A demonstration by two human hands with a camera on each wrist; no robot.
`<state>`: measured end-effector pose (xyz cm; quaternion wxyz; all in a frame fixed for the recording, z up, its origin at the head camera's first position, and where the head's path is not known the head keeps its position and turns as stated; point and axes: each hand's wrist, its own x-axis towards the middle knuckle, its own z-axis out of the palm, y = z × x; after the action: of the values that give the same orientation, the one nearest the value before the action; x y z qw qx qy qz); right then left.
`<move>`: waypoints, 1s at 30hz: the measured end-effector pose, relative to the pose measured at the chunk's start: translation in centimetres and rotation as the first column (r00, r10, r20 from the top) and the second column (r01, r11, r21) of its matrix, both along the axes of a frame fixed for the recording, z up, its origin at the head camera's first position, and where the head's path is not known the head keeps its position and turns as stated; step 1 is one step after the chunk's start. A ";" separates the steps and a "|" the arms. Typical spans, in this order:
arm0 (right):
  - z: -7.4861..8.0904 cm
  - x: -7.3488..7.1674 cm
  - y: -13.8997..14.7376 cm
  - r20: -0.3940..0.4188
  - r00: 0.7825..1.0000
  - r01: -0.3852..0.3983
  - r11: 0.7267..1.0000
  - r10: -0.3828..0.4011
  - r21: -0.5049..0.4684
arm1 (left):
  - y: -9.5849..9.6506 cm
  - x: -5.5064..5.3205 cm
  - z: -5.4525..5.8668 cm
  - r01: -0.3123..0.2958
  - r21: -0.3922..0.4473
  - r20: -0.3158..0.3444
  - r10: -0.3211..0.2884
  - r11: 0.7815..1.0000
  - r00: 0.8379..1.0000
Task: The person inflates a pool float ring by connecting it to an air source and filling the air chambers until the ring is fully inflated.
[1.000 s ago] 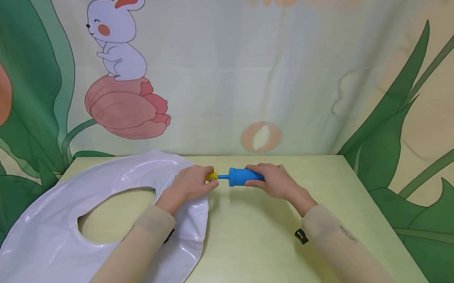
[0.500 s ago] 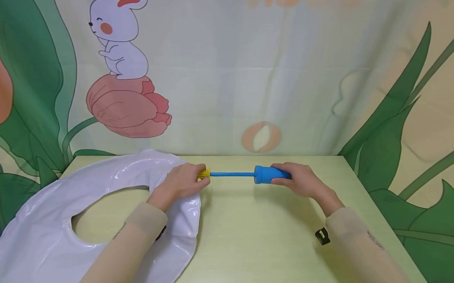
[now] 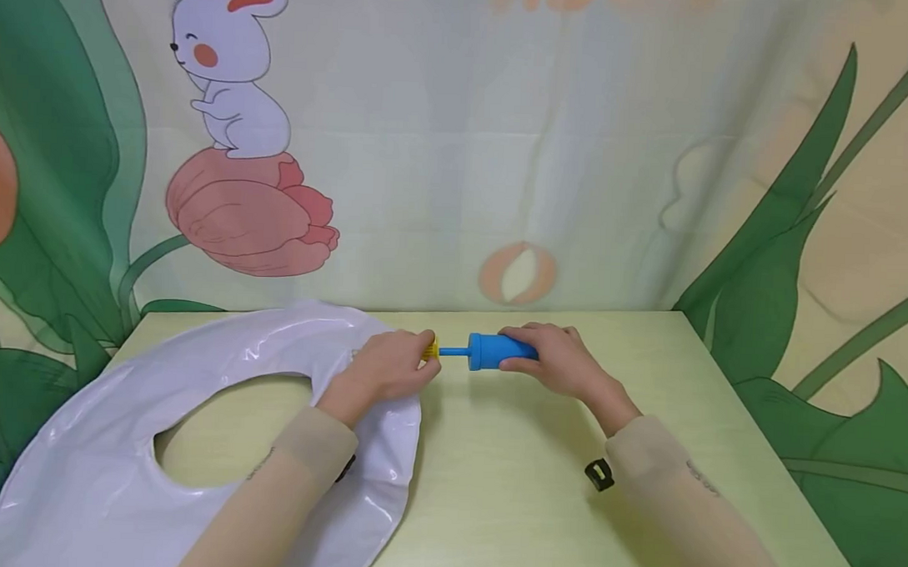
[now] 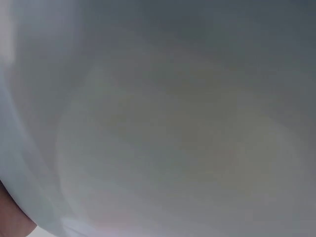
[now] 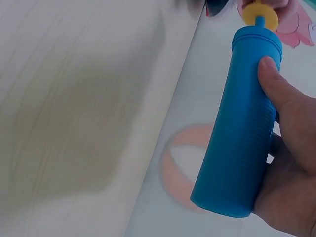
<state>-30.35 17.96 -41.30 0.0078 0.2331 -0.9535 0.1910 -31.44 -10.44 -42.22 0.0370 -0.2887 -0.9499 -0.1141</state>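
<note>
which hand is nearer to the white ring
Left. In the head view, the left hand, pinching the yellow handle, overlaps the white ring; the right hand, gripping the blue barrel, is off to the ring's right.

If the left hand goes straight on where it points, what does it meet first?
Past the yellow handle it holds, the left hand would probably meet the blue barrel, in line along the blue rod; exact depth is unclear.

Forward-down head view, 2 wrist close-ups

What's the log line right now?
left hand: pinches yellow ribbed plastic handle; right hand: grips blue plastic cylinder; glossy white plastic ring: on pale-yellow table
</note>
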 end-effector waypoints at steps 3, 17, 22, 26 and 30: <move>0.1 0.1 -1.3 -0.012 1.000 -0.017 1.000 0.017 0.010 | 0.6 0.1 0.0 0.005 0.002 0.003 -0.005 1.000 1.000; 0.8 0.2 0.8 0.098 0.995 -0.037 0.999 0.035 0.018 | -2.1 -0.2 -1.1 -0.009 0.107 0.047 0.004 0.994 0.999; 1.3 0.0 3.5 0.158 0.987 -0.007 1.000 0.010 -0.015 | -3.5 -0.4 -0.8 0.007 0.112 0.058 -0.013 0.994 0.998; 1.1 0.0 5.4 0.177 0.984 0.035 0.998 -0.027 -0.043 | -4.0 -0.4 -0.4 0.001 0.116 0.090 -0.012 0.993 0.996; 0.4 0.2 5.9 0.148 0.987 0.064 0.996 -0.055 -0.056 | -3.9 -0.3 -0.3 -0.003 0.114 0.109 -0.010 0.993 0.994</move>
<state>-30.12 23.88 -40.93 -0.0495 0.1896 -0.9518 0.2360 -31.73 -14.35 -42.53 0.0013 -0.2811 -0.9419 -0.1838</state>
